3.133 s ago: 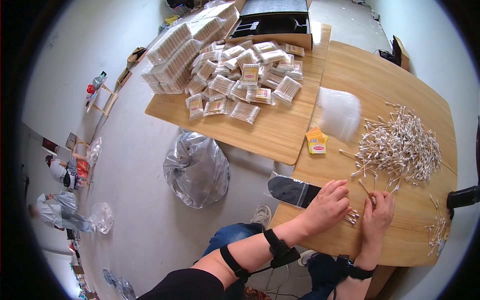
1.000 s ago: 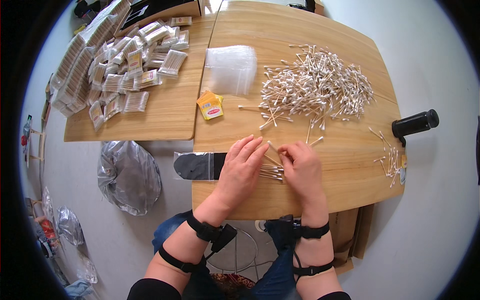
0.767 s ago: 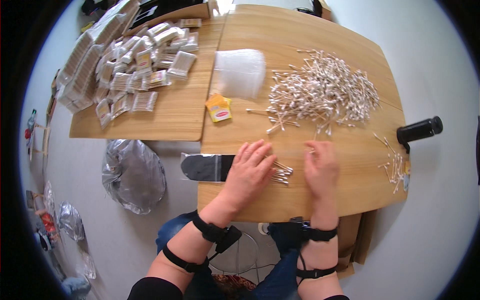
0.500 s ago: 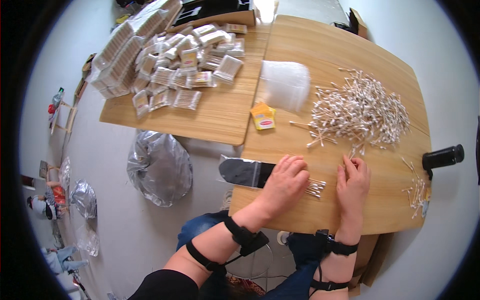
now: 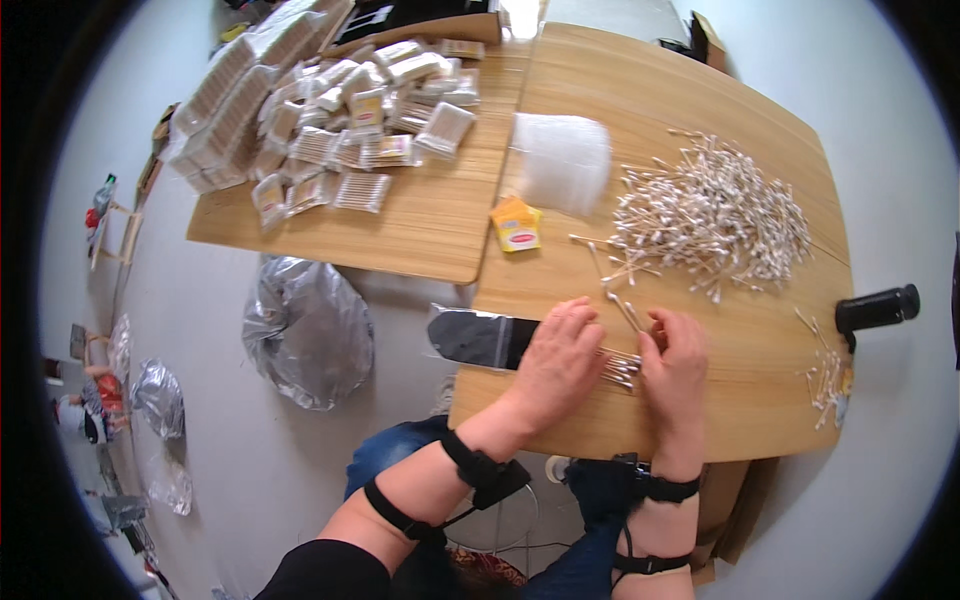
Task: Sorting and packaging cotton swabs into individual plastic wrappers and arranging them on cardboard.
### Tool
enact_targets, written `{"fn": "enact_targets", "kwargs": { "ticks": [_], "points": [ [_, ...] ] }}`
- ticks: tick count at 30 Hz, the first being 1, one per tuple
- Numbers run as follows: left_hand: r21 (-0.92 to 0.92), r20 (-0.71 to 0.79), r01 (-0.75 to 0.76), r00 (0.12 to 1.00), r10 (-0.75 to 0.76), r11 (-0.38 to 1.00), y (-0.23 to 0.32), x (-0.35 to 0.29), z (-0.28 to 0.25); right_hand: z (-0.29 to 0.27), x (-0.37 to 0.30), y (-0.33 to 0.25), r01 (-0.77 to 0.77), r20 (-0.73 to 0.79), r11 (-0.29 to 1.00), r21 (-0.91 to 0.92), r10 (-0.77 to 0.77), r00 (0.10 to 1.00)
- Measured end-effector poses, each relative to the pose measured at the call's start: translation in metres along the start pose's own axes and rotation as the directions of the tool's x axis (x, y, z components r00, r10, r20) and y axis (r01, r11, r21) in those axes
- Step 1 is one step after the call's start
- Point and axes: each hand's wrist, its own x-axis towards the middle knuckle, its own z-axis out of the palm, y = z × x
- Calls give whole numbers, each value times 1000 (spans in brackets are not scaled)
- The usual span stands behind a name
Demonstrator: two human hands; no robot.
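My left hand (image 5: 562, 355) rests closed over the right end of a flat black strip with a clear plastic end (image 5: 472, 337). White-tipped cotton swabs (image 5: 622, 370) stick out from beneath its fingers toward the right; what lies under the palm is hidden. Close beside it, my right hand (image 5: 674, 362) pinches a couple of loose cotton swabs (image 5: 624, 309) between thumb and fingers. These point up and to the left. Its fingertips are near the swab ends by the left hand. Beyond both hands spreads a large heap of cotton swabs (image 5: 715, 215).
Clear plastic bags (image 5: 563, 163) and yellow cards (image 5: 517, 225) lie farther back. Many packed swab bundles (image 5: 365, 110) cover the left table. A black cylinder (image 5: 878, 309) and scattered swabs (image 5: 824, 385) sit near the right edge. A grey plastic sack (image 5: 308, 335) stands on the floor.
My right hand has moved left from the heap's near edge to beside my left hand, bringing cotton swabs with it. My left hand stays over the black strip. The whole view has shifted slightly.
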Motion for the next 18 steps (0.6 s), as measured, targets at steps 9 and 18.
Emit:
{"fn": "enact_targets", "kwargs": {
  "ticks": [9,18],
  "points": [
    [-14,8,40,999,-40,999,0,2,3,0,0,3,42,83,999,10,-43,996],
    [94,-19,100,995,-98,991,2,0,7,-1,-1,7,47,59,998,47,-50,997]
  ]
}}
